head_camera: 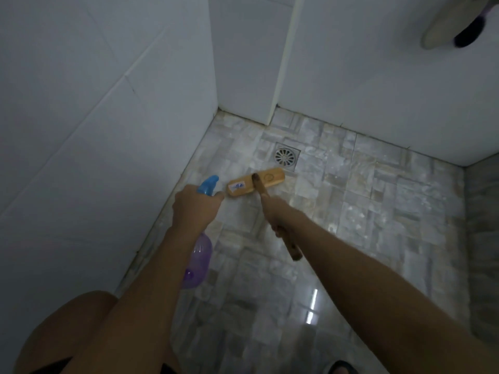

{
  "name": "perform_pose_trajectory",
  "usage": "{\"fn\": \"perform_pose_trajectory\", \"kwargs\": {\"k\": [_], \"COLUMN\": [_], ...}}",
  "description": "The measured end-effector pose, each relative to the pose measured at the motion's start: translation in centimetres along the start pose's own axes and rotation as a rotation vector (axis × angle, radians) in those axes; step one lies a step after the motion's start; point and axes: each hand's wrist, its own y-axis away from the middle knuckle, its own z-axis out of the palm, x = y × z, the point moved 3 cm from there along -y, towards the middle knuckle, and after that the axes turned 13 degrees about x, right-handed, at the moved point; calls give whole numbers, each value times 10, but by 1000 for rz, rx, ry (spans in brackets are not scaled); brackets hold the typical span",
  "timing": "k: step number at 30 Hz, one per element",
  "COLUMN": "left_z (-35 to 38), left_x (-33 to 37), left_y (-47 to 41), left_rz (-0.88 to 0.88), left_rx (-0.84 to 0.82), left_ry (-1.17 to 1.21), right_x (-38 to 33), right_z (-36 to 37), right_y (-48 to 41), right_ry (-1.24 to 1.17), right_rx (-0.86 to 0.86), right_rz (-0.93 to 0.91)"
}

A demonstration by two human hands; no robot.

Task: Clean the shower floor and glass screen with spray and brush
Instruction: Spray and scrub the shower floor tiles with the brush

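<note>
Head view: my only feed, looking down into a shower corner.
left hand (195,209): fingers curled tight round the neck of the spray bottle (198,261); I read it as a firm hold.
spray bottle: the purple see-through body hangs below the wrist. The blue trigger head (208,184) sticks out past the knuckles and points at the floor by the left wall.
right hand (278,214): wrapped round the wooden handle (293,249) partway along. The handle's end pokes out behind the palm toward me.
brush head (256,182): wooden block lying flat on the floor, long side across the frame, sticker on its left half. It sits just beside the drain on the near side, not covering it.
tool spacing: the blue nozzle and the left end of the brush head are near each other in frame; I can't judge the depth.
floor (351,211): glossy grey-beige stone-look tiles, with a bright light reflection (313,306) low in frame.
drain (286,157): round metal grate in a square frame, near the back corner.
walls (94,117): large white tiles, left and back. A pale vertical strip (286,63) runs down the back wall to the floor.
top right: blurred pale object (437,33) with a dark purple part; I can't tell what it is.
bottom edge: bare knee (67,333) lower left, dark sandal toe (343,367) right of centre.
</note>
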Motion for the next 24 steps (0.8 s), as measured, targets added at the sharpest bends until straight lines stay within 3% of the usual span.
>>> {"fn": "perform_pose_trajectory", "kwargs": {"k": [4, 10, 24], "left_z": [-8, -21, -47], "left_x": [-4, 8, 64], "left_y": [-7, 0, -32], "left_rz": [-33, -10, 213], "left_rx": [27, 117, 41], "left_ry": [-54, 43, -198], "right_x": [40, 17, 8], "right_z": [11, 10, 10], "right_y": [45, 34, 24], "right_ry": [-10, -65, 71], "right_rx": [-52, -58, -67], "right_rz": [123, 101, 40]}}
